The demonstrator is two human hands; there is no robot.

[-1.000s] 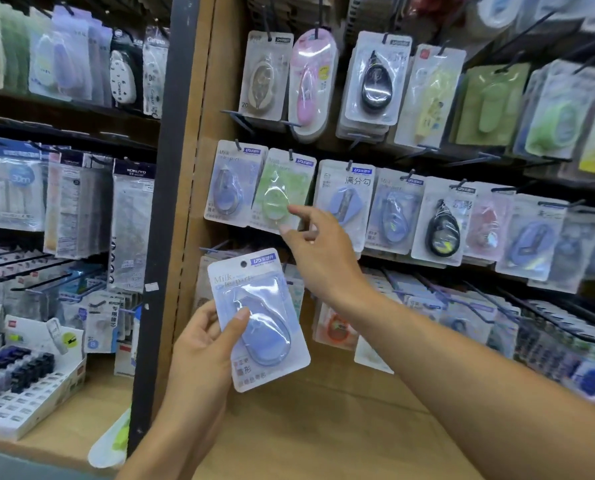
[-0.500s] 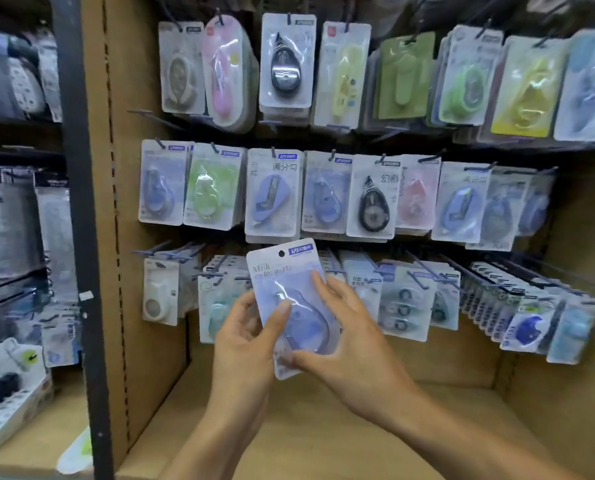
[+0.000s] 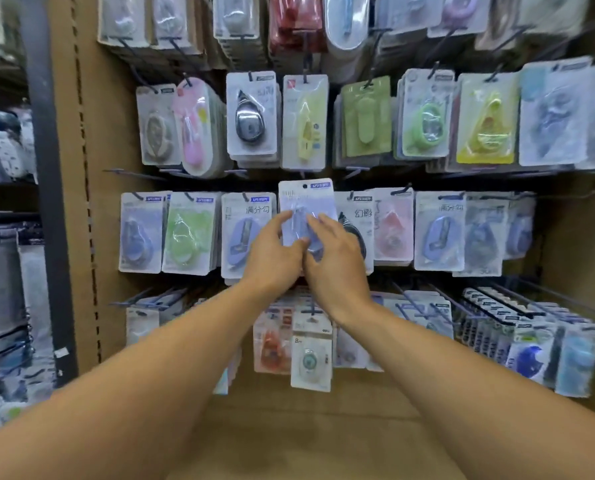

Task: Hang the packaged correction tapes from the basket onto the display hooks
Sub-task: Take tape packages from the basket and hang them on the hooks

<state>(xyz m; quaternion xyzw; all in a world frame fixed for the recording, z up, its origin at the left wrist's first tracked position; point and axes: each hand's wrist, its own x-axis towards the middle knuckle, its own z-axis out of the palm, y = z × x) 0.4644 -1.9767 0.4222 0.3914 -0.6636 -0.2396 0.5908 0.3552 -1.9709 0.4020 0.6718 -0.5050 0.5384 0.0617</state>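
A packaged correction tape (image 3: 306, 202), a white card with a pale blue blister and a punched hole at its top, is held upright against the middle row of the display. My left hand (image 3: 275, 252) grips its lower left side and my right hand (image 3: 337, 258) grips its lower right side; both cover the bottom half of the pack. The hole sits level with the tops of the hung packs on either side. The hook behind it is hidden. No basket is in view.
Rows of hung correction tapes fill the brown pegboard (image 3: 116, 181): a green pack (image 3: 188, 233) and a blue one (image 3: 244, 233) to the left, a pink one (image 3: 391, 226) to the right. Bare black hooks (image 3: 497, 306) stick out in the lower row. A black upright (image 3: 47, 188) bounds the left.
Both hands have lifted the pack from chest height up to the middle row of hooks, arms stretched out. The view has moved closer to the display.
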